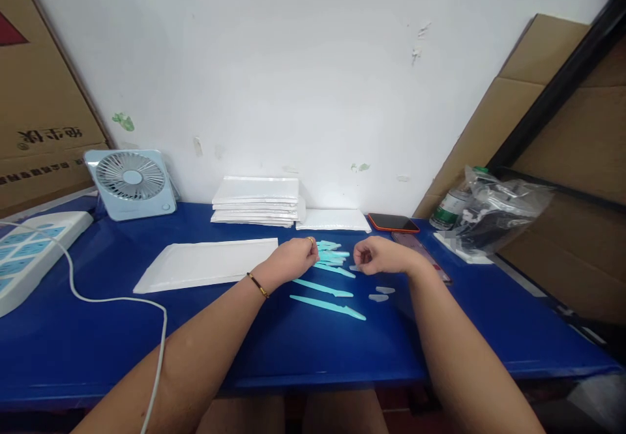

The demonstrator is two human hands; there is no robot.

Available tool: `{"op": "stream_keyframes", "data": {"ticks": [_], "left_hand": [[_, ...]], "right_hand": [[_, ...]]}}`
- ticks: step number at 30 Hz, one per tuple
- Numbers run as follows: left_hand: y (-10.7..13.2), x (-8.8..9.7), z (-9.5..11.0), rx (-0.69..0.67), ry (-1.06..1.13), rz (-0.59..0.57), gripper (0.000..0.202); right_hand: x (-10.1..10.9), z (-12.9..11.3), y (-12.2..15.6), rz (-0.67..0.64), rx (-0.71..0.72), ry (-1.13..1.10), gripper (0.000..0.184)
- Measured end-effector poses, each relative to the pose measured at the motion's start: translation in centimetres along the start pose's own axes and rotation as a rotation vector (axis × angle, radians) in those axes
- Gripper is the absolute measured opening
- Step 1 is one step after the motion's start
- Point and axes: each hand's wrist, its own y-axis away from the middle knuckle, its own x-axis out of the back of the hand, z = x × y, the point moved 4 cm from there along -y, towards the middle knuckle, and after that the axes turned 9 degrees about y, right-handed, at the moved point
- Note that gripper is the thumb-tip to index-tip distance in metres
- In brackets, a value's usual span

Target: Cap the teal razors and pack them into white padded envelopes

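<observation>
Several slim teal plastic sticks (327, 305) lie on the blue table (313, 349), some in a small heap (332, 253) and two laid out singly nearer me. My left hand (289, 261), with a ring and a thin bracelet, rests curled against the heap and touches the sticks. My right hand (377, 256) is curled in a loose pinch just right of the heap; what its fingers hold is too small to make out. Two small clear caps (382, 293) lie below the right hand.
A flat white envelope (208, 263) lies left of my hands. A stack of white envelopes (256, 201) and a phone (394, 223) sit by the wall. A small fan (132, 183), a power strip (27, 251) with its cable, and a plastic bag (491, 212) flank the table.
</observation>
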Motion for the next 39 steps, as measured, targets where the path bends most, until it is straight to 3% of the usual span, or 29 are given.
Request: {"op": "stream_keyframes", "data": {"ticks": [4,10,12,24,33,39], "left_hand": [[-0.3,0.6,-0.4,0.085,0.304,-0.018,0.014],[-0.6,1.2,-0.6,0.133,0.431,0.043,0.009],[-0.5,1.2,-0.7,0.14,0.45,0.044,0.009],[-0.7,0.6,-0.6,0.132,0.423,0.026,0.013],[-0.7,1.1,-1.3,0.106,0.449,0.047,0.016],[-0.7,0.8,-0.8,0.115,0.46,0.025,0.017]], "right_hand": [[1.3,0.8,0.2,0.21,0.002,-0.212,0.014],[2.8,1.3,0.3,0.594,0.124,-0.324,0.02],[3.1,1.2,0.3,0.667,0.165,-0.302,0.019],[1.6,-1.9,-0.4,0.605,0.219,-0.209,0.012],[3.0,0.1,0.6,0.717,0.168,-0.152,0.012],[2.1,-1.3,0.1,0.687,0.22,-0.178,0.008]]}}
